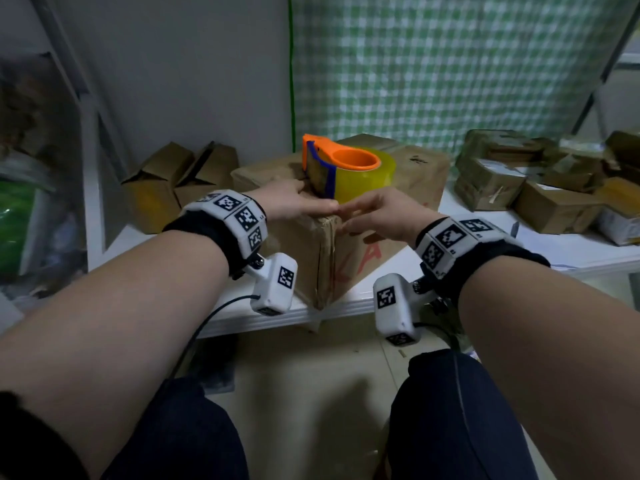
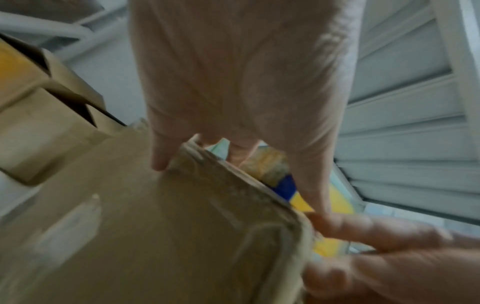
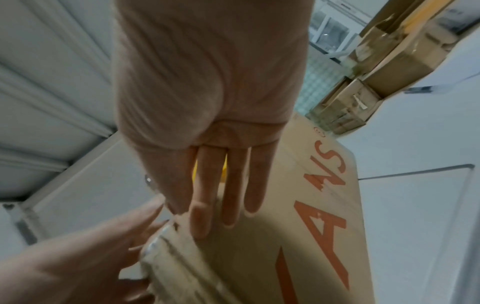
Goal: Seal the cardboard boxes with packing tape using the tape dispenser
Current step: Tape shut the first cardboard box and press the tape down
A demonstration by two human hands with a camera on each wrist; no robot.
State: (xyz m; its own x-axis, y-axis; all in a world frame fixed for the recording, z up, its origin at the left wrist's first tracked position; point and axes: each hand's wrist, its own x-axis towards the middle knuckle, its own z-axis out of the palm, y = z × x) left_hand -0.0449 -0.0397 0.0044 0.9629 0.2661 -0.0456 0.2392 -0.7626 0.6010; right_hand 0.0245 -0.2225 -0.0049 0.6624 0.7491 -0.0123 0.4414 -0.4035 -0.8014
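Observation:
A brown cardboard box with red letters stands on the white shelf, one corner toward me. On its top sits the orange tape dispenser with a blue blade guard and a yellow roll. My left hand lies flat on the top by the near corner, thumb on the side face. My right hand rests straight-fingered on the lettered face at the same corner. The fingertips of both hands nearly meet over the taped corner edge. Neither hand holds the dispenser.
Open empty boxes stand at the back left. A heap of taped parcels fills the shelf's right side. A green checked curtain hangs behind. The shelf's front edge is just above my knees.

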